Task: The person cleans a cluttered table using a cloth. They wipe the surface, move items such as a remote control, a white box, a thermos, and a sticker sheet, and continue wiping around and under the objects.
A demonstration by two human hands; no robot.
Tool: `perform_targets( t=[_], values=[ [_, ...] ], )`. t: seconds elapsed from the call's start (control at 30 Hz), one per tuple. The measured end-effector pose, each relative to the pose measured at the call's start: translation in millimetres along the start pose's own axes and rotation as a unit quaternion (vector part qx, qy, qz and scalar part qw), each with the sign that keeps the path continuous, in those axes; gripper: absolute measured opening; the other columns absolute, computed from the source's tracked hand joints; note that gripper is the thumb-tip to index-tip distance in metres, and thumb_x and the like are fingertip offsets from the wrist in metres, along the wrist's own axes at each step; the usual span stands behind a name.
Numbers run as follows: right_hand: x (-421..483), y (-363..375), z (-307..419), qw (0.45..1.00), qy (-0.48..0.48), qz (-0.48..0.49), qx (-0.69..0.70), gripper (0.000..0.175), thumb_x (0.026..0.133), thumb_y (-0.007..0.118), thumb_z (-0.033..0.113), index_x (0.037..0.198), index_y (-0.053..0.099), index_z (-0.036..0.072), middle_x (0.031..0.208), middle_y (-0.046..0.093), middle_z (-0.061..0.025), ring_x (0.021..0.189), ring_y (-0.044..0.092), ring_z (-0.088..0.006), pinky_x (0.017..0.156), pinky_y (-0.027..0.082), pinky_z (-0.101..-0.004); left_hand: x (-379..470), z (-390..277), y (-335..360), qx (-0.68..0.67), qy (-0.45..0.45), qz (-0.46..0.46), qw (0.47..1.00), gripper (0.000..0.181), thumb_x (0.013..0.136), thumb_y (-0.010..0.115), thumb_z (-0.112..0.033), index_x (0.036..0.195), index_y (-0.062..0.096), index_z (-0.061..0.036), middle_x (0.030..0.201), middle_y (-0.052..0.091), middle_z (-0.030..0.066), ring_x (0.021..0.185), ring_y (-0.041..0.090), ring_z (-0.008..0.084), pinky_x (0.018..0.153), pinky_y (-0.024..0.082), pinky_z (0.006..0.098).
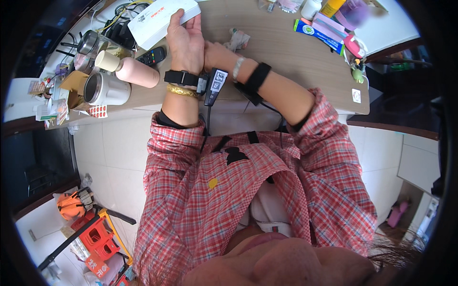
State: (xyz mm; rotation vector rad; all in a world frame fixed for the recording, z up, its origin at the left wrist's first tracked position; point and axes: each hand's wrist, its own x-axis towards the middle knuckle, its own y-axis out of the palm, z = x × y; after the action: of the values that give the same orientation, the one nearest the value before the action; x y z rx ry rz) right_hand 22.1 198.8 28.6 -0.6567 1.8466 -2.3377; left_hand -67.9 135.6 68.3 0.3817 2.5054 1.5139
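Note:
My left hand is palm up at the back left of the wooden desk, its fingers around the near right end of a white box-shaped device. My right hand lies against the side of my left hand near the wrist; its fingertips are hidden, so I cannot tell what it grips. Just right of it is a crumpled tissue or wrapper. A black remote control lies left of my left wrist, beside a pink bottle with a cream cap that leans on its side.
At the left stand a white mug, a glass jar, an open cardboard box and tangled cables. The back right holds a blue and green tube, a white bottle, a pink item and a green figurine.

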Motion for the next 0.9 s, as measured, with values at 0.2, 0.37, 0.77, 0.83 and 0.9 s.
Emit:
perform_targets(
  t=[0.2, 0.37, 0.77, 0.83, 0.9],
  values=[
    [-75.0, -31.0, 45.3, 0.993, -0.022, 0.116, 0.012, 0.024, 0.072, 0.06, 0.01, 0.094, 0.067, 0.01, 0.105, 0.063, -0.0063, 0.108, 0.052, -0.0265, 0.086, 0.046, -0.0408, 6.5, 16.7, -6.2, -0.022, -0.033, -0.019, 0.999, 0.023, 0.086, 0.059, -0.004, 0.107, 0.051, -0.0015, 0.104, 0.06, 0.0101, 0.095, 0.061, 0.0223, 0.082, 0.054, 0.0339],
    [-132.9, -62.6, 50.8, 0.993, 0.034, 0.008, 0.11, 0.04, 0.069, 0.055, -0.003, 0.106, 0.065, 0.006, 0.114, 0.06, -0.0071, 0.101, 0.052, -0.0296, 0.088, 0.044, -0.0372, 13.0, 59.6, -14.2, -0.01, -0.063, -0.161, 0.985, 0.025, 0.084, 0.064, -0.008, 0.105, 0.052, -0.0034, 0.088, 0.055, 0.0058, 0.074, 0.053, 0.0143, 0.075, 0.051, 0.0248],
    [-138.9, -60.5, 51.0, 0.991, 0.056, -0.031, 0.117, 0.036, 0.07, 0.055, -0.001, 0.102, 0.066, 0.009, 0.115, 0.059, -0.0025, 0.1, 0.051, -0.0267, 0.087, 0.043, -0.0382, 40.3, 102.7, -21.7, 0.001, -0.117, -0.145, 0.982, 0.045, 0.091, 0.058, -0.022, 0.124, 0.037, 0.0018, 0.114, 0.048, 0.017, 0.096, 0.054, 0.0243, 0.085, 0.051, 0.0362],
    [-139.1, -60.9, 51.0, 0.991, 0.06, -0.028, 0.117, 0.037, 0.069, 0.055, -0.001, 0.103, 0.066, 0.008, 0.116, 0.058, -0.0032, 0.101, 0.051, -0.027, 0.088, 0.043, -0.0384, 40.3, 93.9, -19.6, 0.039, -0.169, -0.106, 0.979, 0.045, 0.093, 0.054, -0.022, 0.125, 0.036, 0.0034, 0.119, 0.046, 0.0219, 0.102, 0.053, 0.0264, 0.086, 0.051, 0.0384],
    [-138.4, -61.2, 51.2, 0.991, 0.058, -0.026, 0.117, 0.038, 0.068, 0.055, -0.001, 0.104, 0.066, 0.008, 0.118, 0.057, -0.004, 0.103, 0.051, -0.0273, 0.089, 0.043, -0.0388, 29.4, 75.0, -14.0, 0.069, -0.204, -0.044, 0.976, 0.043, 0.095, 0.051, -0.021, 0.127, 0.036, 0.0044, 0.12, 0.046, 0.0254, 0.103, 0.054, 0.0281, 0.086, 0.052, 0.0399]
  ],
)
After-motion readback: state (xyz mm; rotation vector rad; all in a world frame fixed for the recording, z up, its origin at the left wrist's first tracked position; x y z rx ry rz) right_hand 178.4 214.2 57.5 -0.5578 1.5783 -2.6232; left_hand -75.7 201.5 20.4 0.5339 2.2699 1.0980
